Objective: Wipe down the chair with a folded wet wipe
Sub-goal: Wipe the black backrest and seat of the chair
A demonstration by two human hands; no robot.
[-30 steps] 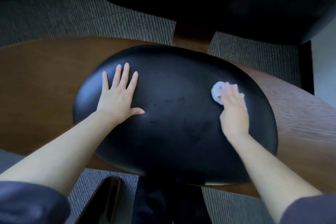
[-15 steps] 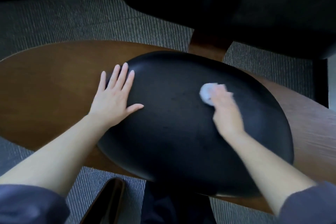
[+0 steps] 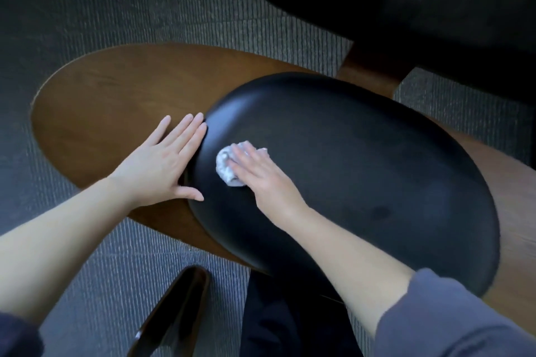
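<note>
Your right hand (image 3: 261,172) presses the wipe (image 3: 224,166) flat-fingered onto the seat (image 3: 362,168) near its left edge; your left hand (image 3: 162,165) lies flat, fingers straight, against that edge, holding nothing

I see the chair (image 3: 377,188) from above. Its seat pad (image 3: 348,139) is a smooth black oval, slightly glossy, sitting on a wider brown wooden shell (image 3: 116,101) that sticks out to the left and right of it. The black backrest (image 3: 420,9) fills the upper right corner, with a wooden strut (image 3: 374,72) below it. The wet wipe (image 3: 224,166) is a small white wad, bunched rather than neatly folded, lying on the seat pad near its left edge. Only its left part shows; the rest is under the flat fingers of the right hand (image 3: 261,175).
</note>
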